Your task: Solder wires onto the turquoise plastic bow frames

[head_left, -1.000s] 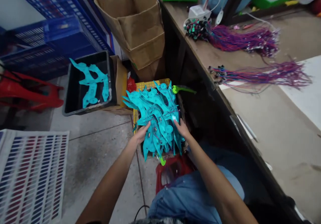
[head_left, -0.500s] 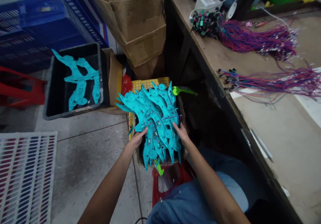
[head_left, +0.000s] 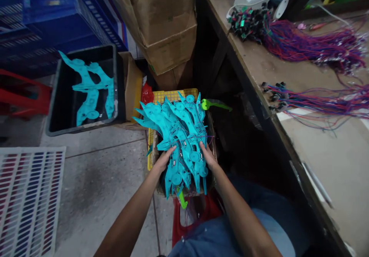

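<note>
A heap of turquoise plastic shell parts (head_left: 186,138) lies in a basket in front of me, with thin wires and small connectors among them. My left hand (head_left: 164,161) grips the heap's left side, its thumb on top and the other fingers hidden underneath. On the opposite side, my right hand (head_left: 208,157) holds the same pieces, thumb also uppermost. One bright green piece (head_left: 216,105) sticks out at the far right of the heap, and another green piece (head_left: 182,200) pokes out at the near end.
A black tub (head_left: 51,124) with a few turquoise parts (head_left: 88,88) stands to the left. Cardboard boxes (head_left: 170,34) rise behind the yellow basket (head_left: 170,95). Wire bundles (head_left: 314,43) lie on the workbench (head_left: 311,141) at right. A red stool (head_left: 177,226) is below; a white grate (head_left: 31,199) sits lower left.
Both hands keep hold of the turquoise parts, which have shifted very slightly. The view has turned a little, so the bench and wire bundles appear farther right.
</note>
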Action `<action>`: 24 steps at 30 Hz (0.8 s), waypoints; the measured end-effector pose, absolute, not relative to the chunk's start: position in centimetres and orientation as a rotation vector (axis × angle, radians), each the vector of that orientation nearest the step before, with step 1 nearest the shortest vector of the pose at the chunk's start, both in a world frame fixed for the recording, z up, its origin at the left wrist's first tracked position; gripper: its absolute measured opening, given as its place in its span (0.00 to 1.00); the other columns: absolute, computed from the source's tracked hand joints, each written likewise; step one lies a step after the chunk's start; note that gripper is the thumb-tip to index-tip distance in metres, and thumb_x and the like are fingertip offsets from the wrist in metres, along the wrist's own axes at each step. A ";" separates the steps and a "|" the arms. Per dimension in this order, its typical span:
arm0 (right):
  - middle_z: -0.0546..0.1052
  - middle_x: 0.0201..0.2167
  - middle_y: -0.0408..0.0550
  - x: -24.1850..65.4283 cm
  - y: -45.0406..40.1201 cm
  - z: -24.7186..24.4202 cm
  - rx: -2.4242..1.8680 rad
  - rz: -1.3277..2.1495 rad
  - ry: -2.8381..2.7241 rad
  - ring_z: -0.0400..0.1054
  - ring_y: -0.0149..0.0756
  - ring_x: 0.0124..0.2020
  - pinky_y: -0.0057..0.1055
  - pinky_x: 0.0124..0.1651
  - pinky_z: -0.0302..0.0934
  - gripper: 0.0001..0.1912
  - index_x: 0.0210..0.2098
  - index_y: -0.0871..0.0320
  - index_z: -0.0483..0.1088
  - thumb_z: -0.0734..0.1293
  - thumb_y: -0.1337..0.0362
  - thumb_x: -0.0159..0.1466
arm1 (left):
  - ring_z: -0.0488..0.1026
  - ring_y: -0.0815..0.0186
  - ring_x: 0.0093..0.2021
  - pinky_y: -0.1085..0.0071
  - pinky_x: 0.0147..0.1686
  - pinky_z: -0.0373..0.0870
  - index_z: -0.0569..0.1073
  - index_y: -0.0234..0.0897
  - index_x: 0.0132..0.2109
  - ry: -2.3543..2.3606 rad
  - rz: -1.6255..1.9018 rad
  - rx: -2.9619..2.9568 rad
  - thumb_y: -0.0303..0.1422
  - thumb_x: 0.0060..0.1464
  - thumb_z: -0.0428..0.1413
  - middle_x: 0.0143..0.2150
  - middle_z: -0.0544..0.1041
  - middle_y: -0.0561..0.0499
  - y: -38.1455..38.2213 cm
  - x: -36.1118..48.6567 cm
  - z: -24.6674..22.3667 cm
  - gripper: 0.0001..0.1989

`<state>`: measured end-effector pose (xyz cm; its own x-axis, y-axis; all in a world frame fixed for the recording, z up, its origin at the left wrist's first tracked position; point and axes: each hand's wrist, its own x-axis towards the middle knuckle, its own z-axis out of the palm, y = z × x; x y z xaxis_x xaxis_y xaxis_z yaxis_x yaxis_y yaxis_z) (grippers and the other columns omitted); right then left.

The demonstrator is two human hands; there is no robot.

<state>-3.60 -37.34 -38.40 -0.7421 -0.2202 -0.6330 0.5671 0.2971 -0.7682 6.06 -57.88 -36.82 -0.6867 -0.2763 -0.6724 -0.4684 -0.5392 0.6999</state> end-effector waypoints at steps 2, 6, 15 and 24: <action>0.69 0.58 0.49 -3.7 -37.4 -38.3 0.317 -1.443 1.964 0.60 0.44 0.62 0.42 0.65 0.50 0.42 0.62 0.54 0.61 0.61 0.36 0.56 | 0.63 0.56 0.62 0.57 0.63 0.60 0.65 0.43 0.61 1.461 2.361 -1.193 0.44 0.49 0.62 0.64 0.65 0.49 -57.7 6.0 -36.6 0.33; 0.70 0.57 0.54 -3.6 -37.0 -37.3 0.312 -1.300 2.126 0.61 0.48 0.61 0.44 0.64 0.50 0.43 0.60 0.58 0.63 0.60 0.35 0.56 | 0.63 0.54 0.62 0.59 0.63 0.59 0.69 0.42 0.58 1.554 2.313 -1.198 0.45 0.48 0.63 0.62 0.68 0.49 -58.2 6.5 -35.7 0.31; 0.69 0.55 0.66 -3.0 -36.3 -33.2 0.086 -1.091 2.575 0.59 0.57 0.59 0.50 0.61 0.50 0.42 0.55 0.67 0.67 0.51 0.37 0.61 | 0.64 0.50 0.61 0.56 0.65 0.54 0.78 0.39 0.45 1.967 2.183 -1.522 0.37 0.49 0.62 0.56 0.74 0.46 -57.5 11.3 -32.4 0.15; 0.73 0.52 0.62 -3.5 -36.9 -35.7 0.306 -1.283 2.478 0.65 0.53 0.55 0.45 0.55 0.60 0.43 0.56 0.69 0.65 0.50 0.37 0.61 | 0.63 0.51 0.61 0.54 0.65 0.51 0.78 0.40 0.40 1.811 2.272 -1.660 0.35 0.53 0.58 0.54 0.75 0.45 -57.2 9.8 -35.7 0.08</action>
<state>-3.51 -36.89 -35.69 -0.9214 0.0371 -0.3867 0.3372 0.5709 -0.7486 9.81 -57.19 -35.67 -0.4921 -0.6692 -0.5568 -0.3933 -0.3997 0.8280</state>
